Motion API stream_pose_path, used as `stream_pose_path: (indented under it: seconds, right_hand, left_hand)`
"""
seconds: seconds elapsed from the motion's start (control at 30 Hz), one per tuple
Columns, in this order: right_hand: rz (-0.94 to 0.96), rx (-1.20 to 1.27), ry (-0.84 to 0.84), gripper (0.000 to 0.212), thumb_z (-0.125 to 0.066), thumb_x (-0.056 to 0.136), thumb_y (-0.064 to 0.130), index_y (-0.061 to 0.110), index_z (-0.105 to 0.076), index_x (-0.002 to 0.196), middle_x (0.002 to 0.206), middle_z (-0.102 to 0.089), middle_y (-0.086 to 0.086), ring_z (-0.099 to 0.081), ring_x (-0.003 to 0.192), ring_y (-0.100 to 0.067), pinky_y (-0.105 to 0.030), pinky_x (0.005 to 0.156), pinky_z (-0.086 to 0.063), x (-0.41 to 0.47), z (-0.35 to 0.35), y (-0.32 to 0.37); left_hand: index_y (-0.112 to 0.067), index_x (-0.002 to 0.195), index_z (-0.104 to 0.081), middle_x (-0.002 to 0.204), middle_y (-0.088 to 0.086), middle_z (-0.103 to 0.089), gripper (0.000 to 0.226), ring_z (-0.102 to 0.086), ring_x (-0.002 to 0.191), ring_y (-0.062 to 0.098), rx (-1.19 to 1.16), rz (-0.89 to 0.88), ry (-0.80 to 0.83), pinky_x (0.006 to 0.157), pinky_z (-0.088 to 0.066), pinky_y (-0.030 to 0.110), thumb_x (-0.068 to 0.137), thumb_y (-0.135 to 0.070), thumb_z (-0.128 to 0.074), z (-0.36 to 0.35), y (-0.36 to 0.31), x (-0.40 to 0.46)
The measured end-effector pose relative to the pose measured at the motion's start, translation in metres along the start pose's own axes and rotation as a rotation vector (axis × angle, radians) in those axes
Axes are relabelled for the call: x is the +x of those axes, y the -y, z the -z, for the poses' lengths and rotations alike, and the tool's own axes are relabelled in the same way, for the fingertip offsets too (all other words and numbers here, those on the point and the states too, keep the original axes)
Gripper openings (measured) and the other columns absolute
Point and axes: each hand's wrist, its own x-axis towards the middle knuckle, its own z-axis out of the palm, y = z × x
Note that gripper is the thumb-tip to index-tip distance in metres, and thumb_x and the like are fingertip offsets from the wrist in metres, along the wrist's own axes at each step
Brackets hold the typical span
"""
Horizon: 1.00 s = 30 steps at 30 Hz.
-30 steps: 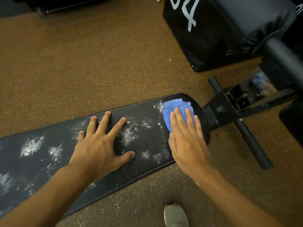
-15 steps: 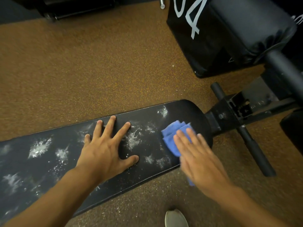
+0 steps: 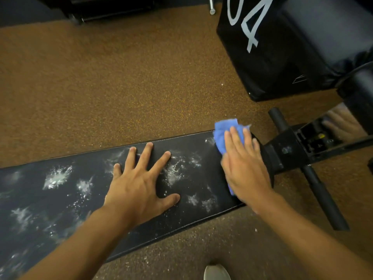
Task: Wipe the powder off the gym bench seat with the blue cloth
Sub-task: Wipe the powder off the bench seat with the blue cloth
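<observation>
My right hand (image 3: 245,168) is pressing flat, fingers straight, on the crumpled blue cloth (image 3: 223,136) at the rounded end of the long black padded bench seat (image 3: 193,178). My left hand (image 3: 139,184) is lying splayed mid-seat, gripping nothing, among patches of white powder (image 3: 173,172).

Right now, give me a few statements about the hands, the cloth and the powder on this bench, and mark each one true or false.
1. The right hand presses the crumpled blue cloth with flat fingers at the end of the black padded bench seat. True.
2. The left hand holds a second cloth. False: it lies spread flat on the seat, holding nothing.
3. White powder patches remain on the seat. True.
4. The cloth lies on the brown speckled floor. False: it is on the seat.
</observation>
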Motion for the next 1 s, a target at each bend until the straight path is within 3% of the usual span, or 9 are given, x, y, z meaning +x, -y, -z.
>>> stream_pose_path:
  seconds: [0.07, 0.2, 0.27, 0.37, 0.47, 0.67, 0.73, 0.87, 1.0]
  right_hand:
    - [-0.033, 0.011, -0.018, 0.059, -0.026, 0.104, 0.03, 0.011, -0.013, 0.158, 0.168, -0.01, -0.005, 0.004, 0.154, -0.029, -0.049, 0.125, -0.004, 0.02, -0.003, 0.028]
    - [0.296, -0.015, 0.038, 0.058, -0.026, 0.103, 0.031, 0.012, -0.02, 0.157, 0.167, -0.016, -0.004, 0.001, 0.155, -0.024, -0.047, 0.125, -0.009, -0.021, -0.009, 0.021]
    - [0.355, -0.04, 0.076, 0.059, -0.023, 0.101, 0.033, 0.014, -0.022, 0.157, 0.166, -0.017, -0.002, 0.001, 0.155, -0.02, -0.045, 0.126, -0.01, -0.033, -0.003, -0.007]
    - [0.155, -0.036, 0.052, 0.06, -0.023, 0.1, 0.031, 0.012, -0.023, 0.157, 0.166, -0.019, -0.005, -0.003, 0.155, -0.027, -0.048, 0.125, -0.012, -0.003, 0.004, -0.02]
    - [-0.02, -0.019, 0.005, 0.057, -0.028, 0.103, 0.028, 0.012, -0.019, 0.157, 0.167, -0.016, -0.004, -0.003, 0.154, -0.031, -0.049, 0.124, -0.008, 0.031, 0.001, 0.015]
    - [0.347, -0.025, 0.071, 0.057, -0.024, 0.102, 0.03, 0.01, -0.029, 0.155, 0.165, -0.023, -0.005, -0.007, 0.155, -0.025, -0.049, 0.125, -0.016, -0.02, -0.003, 0.018]
    - [0.327, -0.047, 0.084, 0.058, -0.025, 0.1, 0.03, 0.011, -0.029, 0.155, 0.165, -0.023, -0.005, -0.005, 0.155, -0.025, -0.047, 0.125, -0.016, -0.018, 0.001, 0.0]
    - [0.0, -0.003, 0.016, 0.057, -0.028, 0.103, 0.027, 0.011, -0.02, 0.157, 0.167, -0.016, -0.007, -0.002, 0.154, -0.031, -0.049, 0.124, -0.008, 0.033, 0.003, 0.03]
    - [0.246, 0.009, 0.025, 0.057, -0.025, 0.103, 0.029, 0.01, -0.021, 0.157, 0.166, -0.018, -0.006, -0.002, 0.155, -0.028, -0.051, 0.124, -0.011, 0.01, -0.01, 0.067]
  left_hand:
    - [-0.052, 0.154, 0.016, 0.17, -0.004, 0.017, 0.111, 0.009, 0.157, 0.036, 0.003, -0.002, -0.003, 0.122, -0.018, 0.064, 0.061, -0.1, -0.021, -0.001, 0.001, 0.001]
    - [-0.051, 0.155, 0.016, 0.17, -0.004, 0.019, 0.111, 0.009, 0.157, 0.035, -0.001, 0.001, 0.006, 0.123, -0.017, 0.063, 0.063, -0.098, -0.024, 0.001, -0.001, -0.002]
    - [-0.051, 0.154, 0.019, 0.17, -0.003, 0.021, 0.108, 0.011, 0.157, 0.034, -0.019, -0.01, -0.006, 0.124, -0.016, 0.062, 0.067, -0.097, -0.027, 0.005, 0.0, -0.006]
    - [-0.052, 0.154, 0.019, 0.17, -0.002, 0.022, 0.106, 0.011, 0.157, 0.032, -0.034, -0.011, -0.063, 0.125, -0.015, 0.06, 0.068, -0.1, -0.021, 0.008, 0.012, -0.019]
    - [-0.052, 0.154, 0.02, 0.17, -0.002, 0.022, 0.109, 0.011, 0.158, 0.032, 0.008, 0.027, -0.059, 0.124, -0.016, 0.059, 0.064, -0.103, -0.016, 0.005, 0.034, -0.036]
    - [-0.055, 0.15, 0.026, 0.169, -0.004, 0.026, 0.111, 0.012, 0.157, 0.032, 0.014, 0.098, 0.02, 0.123, -0.022, 0.06, 0.059, -0.104, -0.014, -0.003, 0.048, -0.046]
    - [-0.054, 0.15, 0.027, 0.168, -0.003, 0.027, 0.111, 0.013, 0.157, 0.032, 0.018, 0.094, 0.02, 0.122, -0.023, 0.059, 0.06, -0.104, -0.015, -0.003, 0.047, -0.045]
    - [-0.054, 0.152, 0.024, 0.169, -0.003, 0.022, 0.112, 0.01, 0.157, 0.033, 0.018, 0.09, 0.012, 0.121, -0.024, 0.06, 0.059, -0.104, -0.014, -0.005, 0.049, -0.045]
    - [-0.054, 0.153, 0.02, 0.17, -0.002, 0.019, 0.112, 0.008, 0.157, 0.034, 0.002, 0.087, 0.002, 0.121, -0.025, 0.062, 0.06, -0.104, -0.017, -0.009, 0.05, -0.044]
